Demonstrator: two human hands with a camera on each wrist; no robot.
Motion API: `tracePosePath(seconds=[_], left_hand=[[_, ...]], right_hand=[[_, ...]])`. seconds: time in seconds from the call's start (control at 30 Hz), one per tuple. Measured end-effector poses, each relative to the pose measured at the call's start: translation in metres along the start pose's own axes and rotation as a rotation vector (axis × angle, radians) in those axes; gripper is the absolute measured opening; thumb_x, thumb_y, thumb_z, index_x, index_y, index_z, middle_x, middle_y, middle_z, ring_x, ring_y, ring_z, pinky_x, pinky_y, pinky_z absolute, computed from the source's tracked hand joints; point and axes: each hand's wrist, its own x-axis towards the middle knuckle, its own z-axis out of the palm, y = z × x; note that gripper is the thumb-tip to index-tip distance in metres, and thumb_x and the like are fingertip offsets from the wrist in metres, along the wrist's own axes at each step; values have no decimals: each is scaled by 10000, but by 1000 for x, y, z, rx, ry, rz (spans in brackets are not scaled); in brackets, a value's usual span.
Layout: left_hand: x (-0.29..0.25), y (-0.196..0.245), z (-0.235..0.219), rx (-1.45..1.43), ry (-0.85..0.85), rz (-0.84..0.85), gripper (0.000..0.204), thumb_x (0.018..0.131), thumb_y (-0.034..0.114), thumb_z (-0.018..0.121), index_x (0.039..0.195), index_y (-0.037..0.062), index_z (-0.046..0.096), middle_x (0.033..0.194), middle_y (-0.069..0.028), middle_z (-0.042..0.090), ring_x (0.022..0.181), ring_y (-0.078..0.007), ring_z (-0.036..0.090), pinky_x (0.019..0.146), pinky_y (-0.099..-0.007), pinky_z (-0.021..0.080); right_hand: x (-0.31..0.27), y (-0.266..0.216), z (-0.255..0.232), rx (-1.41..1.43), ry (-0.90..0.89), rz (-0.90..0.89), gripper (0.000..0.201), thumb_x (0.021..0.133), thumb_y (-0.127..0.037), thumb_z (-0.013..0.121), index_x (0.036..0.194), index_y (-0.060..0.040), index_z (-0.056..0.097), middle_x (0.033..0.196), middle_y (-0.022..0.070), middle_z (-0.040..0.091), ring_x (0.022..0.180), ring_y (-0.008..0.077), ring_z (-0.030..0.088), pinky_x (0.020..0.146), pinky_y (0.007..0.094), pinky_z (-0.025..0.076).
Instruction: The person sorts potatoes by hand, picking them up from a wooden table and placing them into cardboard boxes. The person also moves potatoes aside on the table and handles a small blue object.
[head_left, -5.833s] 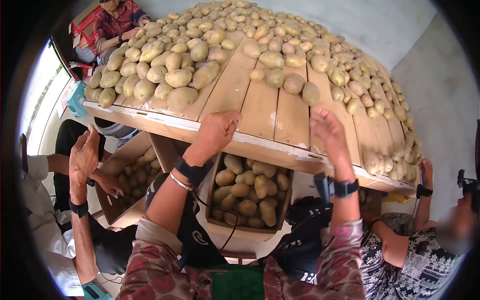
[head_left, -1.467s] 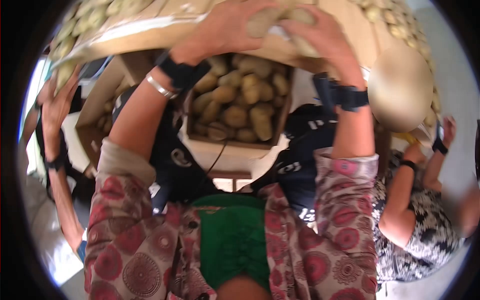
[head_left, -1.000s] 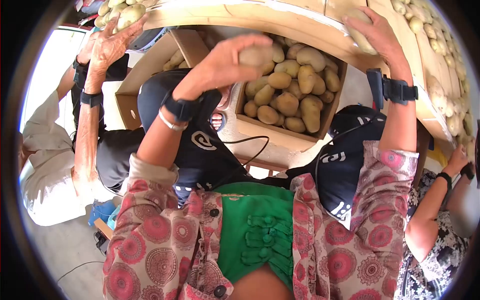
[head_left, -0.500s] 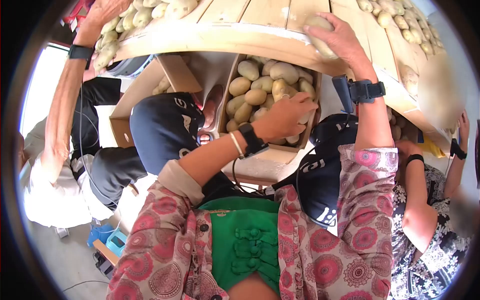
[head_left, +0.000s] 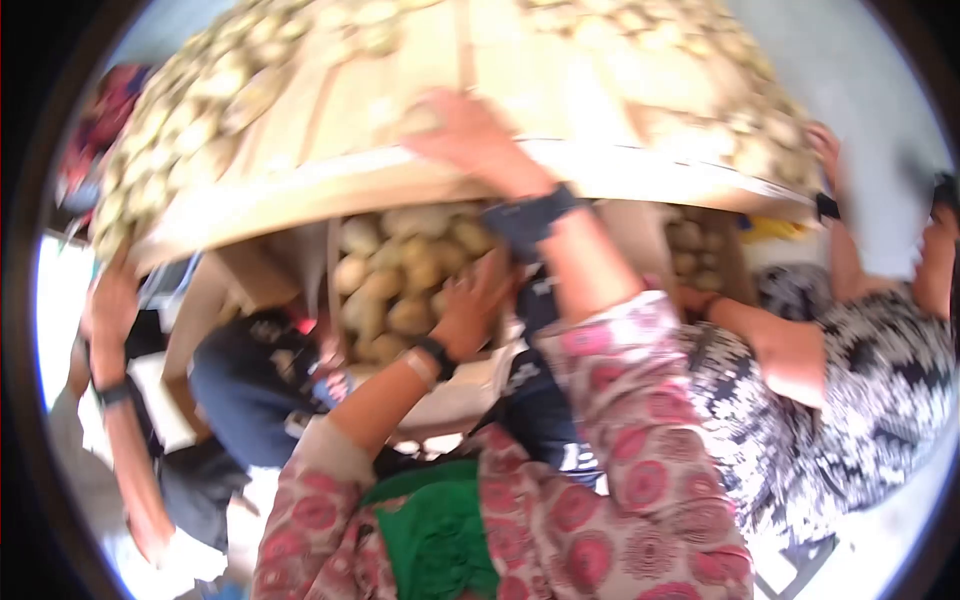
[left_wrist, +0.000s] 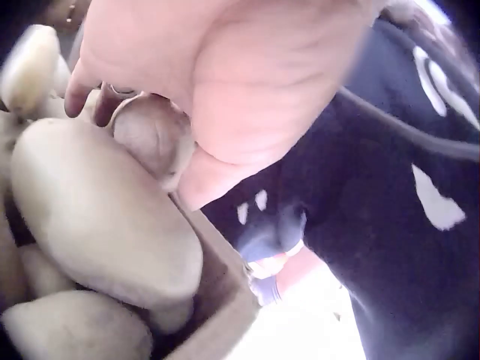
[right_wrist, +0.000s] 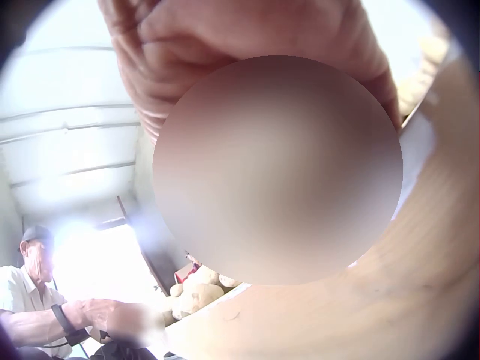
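In the head view my left hand (head_left: 475,305) reaches down into a cardboard box (head_left: 337,300) of potatoes below the table. The left wrist view shows its fingers and thumb around a small potato (left_wrist: 152,136), beside a larger potato (left_wrist: 105,214) in the box. My right hand (head_left: 470,140) is over the front edge of the wooden table (head_left: 500,70), its fingers around a potato (head_left: 422,118) that is blurred by motion. In the right wrist view a blurred round patch hides what lies under the right palm (right_wrist: 255,34).
Potatoes are heaped on the table's left (head_left: 200,120) and right (head_left: 760,140). Another potato box (head_left: 695,250) stands under the table at right. A neighbour's hand (head_left: 110,305) is at the left, and a person in a black-and-white floral top (head_left: 820,370) sits at the right.
The head view has swung so more tabletop shows. My right hand still holds its potato at the table edge. My left hand first carried a potato over the box, then went down into it.
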Motion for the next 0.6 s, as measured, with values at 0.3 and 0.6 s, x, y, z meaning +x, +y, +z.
tracePosePath(seconds=[0.3,0.6], left_hand=[[18,3,11,-231,65,-167,669,575,278,783,1143,154,452,1013,-166,481,908,-379,568,698,-430,499],[16,2,-15,-367,-138,-300,843,578,416,787,1280,154,400,1120,-209,482,1023,-399,505,790,-510,447]], right_hand=[[-8,-10,-4,17,30,110,548,614,-343,680,1046,-21,579,973,205,621,934,362,587,813,411,466],[-14,-8,-10,14,-6,64,604,638,-298,684,1150,-37,496,1039,214,573,986,371,548,842,421,443]])
